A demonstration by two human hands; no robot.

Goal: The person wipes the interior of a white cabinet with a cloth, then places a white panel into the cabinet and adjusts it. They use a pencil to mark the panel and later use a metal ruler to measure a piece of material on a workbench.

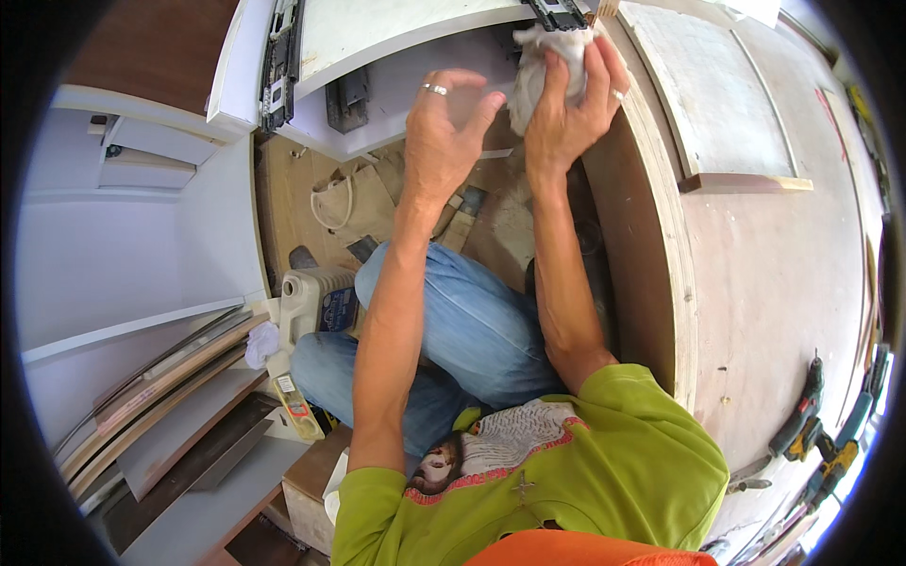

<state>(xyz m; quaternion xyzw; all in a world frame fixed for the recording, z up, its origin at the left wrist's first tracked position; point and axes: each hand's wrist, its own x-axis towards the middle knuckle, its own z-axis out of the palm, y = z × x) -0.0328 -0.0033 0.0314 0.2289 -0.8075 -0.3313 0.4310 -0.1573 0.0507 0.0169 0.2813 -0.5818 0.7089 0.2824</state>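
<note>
My right hand [574, 118] is closed around a crumpled white rag [531, 80], fingers pointing up. The rag touches or sits just under a black metal drawer slide [559, 13] at the right end of a white panel [406, 38]. To the left, my left hand [442, 132] is raised with thumb and fingers apart, nothing in it. It is in front of the open white space below the panel. Another drawer slide [280, 71] is fixed upright at the panel's left end.
A wooden bench [764, 274] runs along my right, with a cordless drill [802, 410] on it. Lower left are a plastic jug [307, 297], a yellow level [297, 407] and stacked boards [179, 387]. A canvas bag [363, 203] lies on the floor ahead.
</note>
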